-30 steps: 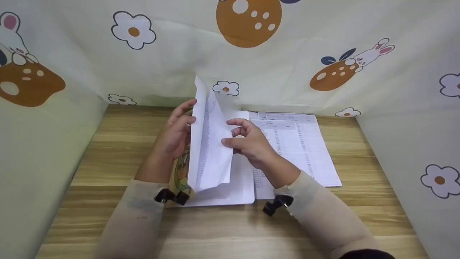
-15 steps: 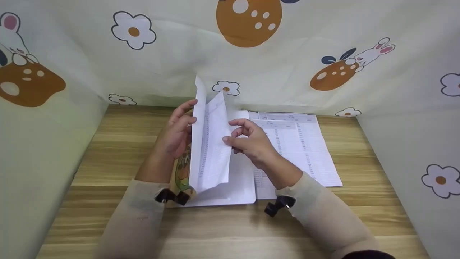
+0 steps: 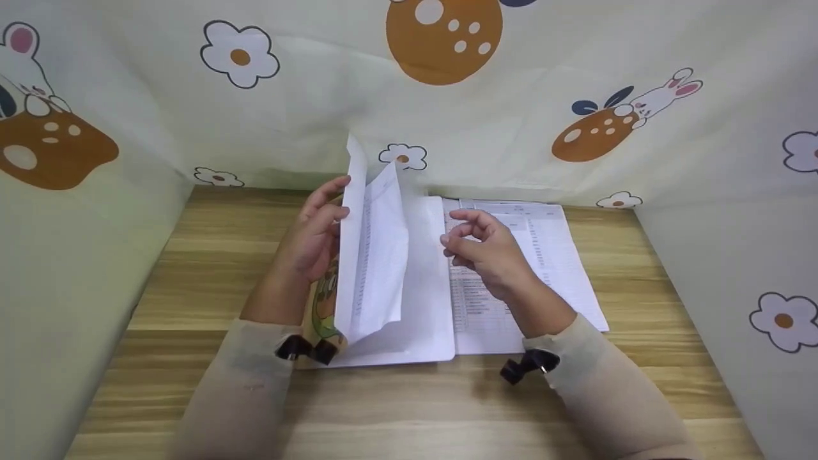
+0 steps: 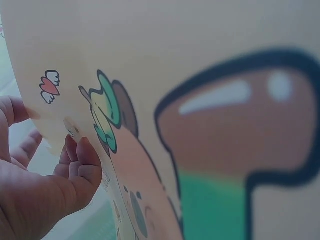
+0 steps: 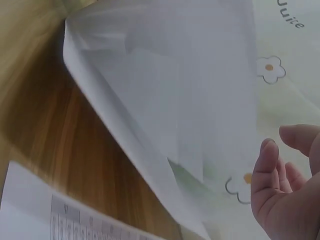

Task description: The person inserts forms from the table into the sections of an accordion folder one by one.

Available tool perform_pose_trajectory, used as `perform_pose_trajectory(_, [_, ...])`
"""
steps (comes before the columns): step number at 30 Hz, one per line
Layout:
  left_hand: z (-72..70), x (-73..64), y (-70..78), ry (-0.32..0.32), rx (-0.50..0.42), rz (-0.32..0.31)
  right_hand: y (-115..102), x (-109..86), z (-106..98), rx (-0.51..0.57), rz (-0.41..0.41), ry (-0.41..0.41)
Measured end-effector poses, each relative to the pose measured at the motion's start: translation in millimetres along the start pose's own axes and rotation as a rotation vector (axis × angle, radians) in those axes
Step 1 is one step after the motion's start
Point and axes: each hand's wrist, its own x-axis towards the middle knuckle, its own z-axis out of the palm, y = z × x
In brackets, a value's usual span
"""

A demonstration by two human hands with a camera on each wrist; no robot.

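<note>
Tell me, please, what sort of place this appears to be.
It is probably a small, screened-off desk workspace: a wood-grain tabletop is bordered on three sides by cartoon-patterned sheeting, and printed papers lie on that tabletop. What lies beyond the sheeting is hidden.

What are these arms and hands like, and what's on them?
They are a person's: the left hand and right hand wear no gloves. The left sleeve and right sleeve look pale beige, with greyish patches near the wrists. A small, angular black device sits at the left wrist, another at the right. No cables show.
</note>
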Motion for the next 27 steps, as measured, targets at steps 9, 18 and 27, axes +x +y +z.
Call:
perform_pose_trajectory(9, [-0.7, 0.0, 0.8, -0.006, -0.005, 0.012, 12.9, -2.0, -51.2, -0.025, 0.030, 0.091])
perform_pose_trajectory(18, [-1.5, 0.4, 1.4, -0.025, -0.001, 0.030, 36.1, -7.3, -96.2, -0.044, 0.078, 0.178])
perform_pose_trajectory(27, [-0.9, 0.5, 1.5, -0.017, -0.027, 0.036, 49.8, -13.7, -130.4, -0.207, 0.143, 0.268])
